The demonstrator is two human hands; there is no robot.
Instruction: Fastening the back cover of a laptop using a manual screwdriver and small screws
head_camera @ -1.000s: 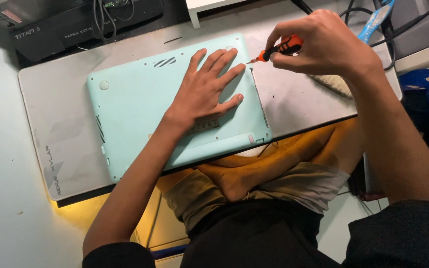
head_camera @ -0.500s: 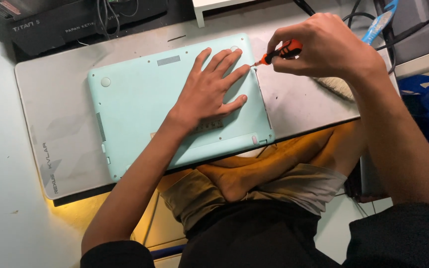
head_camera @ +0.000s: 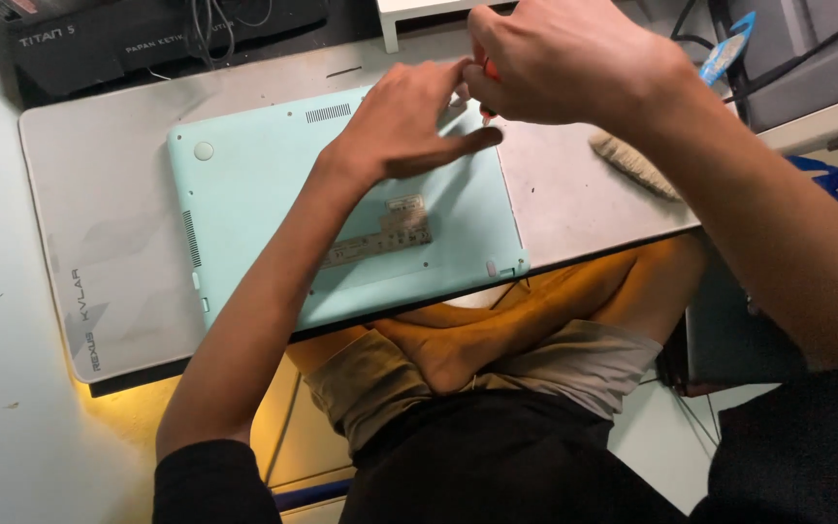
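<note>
Hands have come together: your left hand (head_camera: 404,126), before flat, now presses fingertips on the mint-green plastic laptop base (head_camera: 273,204) on the table (head_camera: 109,223); your right hand (head_camera: 564,63) clenches the orange-handled screwdriver (head_camera: 486,73) at its far right corner.

Left hand (head_camera: 409,126) presses flat on the mint-green laptop (head_camera: 273,204) — underside up; right hand (head_camera: 564,63) grips an orange-handled screwdriver (head_camera: 486,73) at its far right corner.
</note>
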